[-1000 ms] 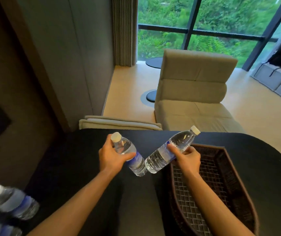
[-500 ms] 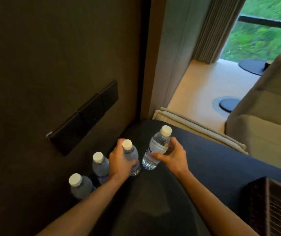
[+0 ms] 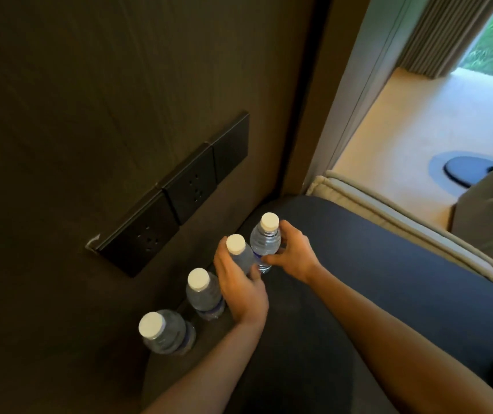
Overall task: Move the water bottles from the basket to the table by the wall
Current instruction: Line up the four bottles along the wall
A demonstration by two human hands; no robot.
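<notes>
Dark surface (image 3: 388,279) against brown wall (image 3: 90,85). Left hand (image 3: 240,286) and right hand (image 3: 294,253) each grip clamped on one clear, white-capped bottle; two more bottles (image 3: 203,294) left of them.

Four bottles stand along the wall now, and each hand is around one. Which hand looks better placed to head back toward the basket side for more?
Probably the right hand. It holds the end bottle from the open table side. The left hand is boxed in, with its bottle between neighbours.
</notes>
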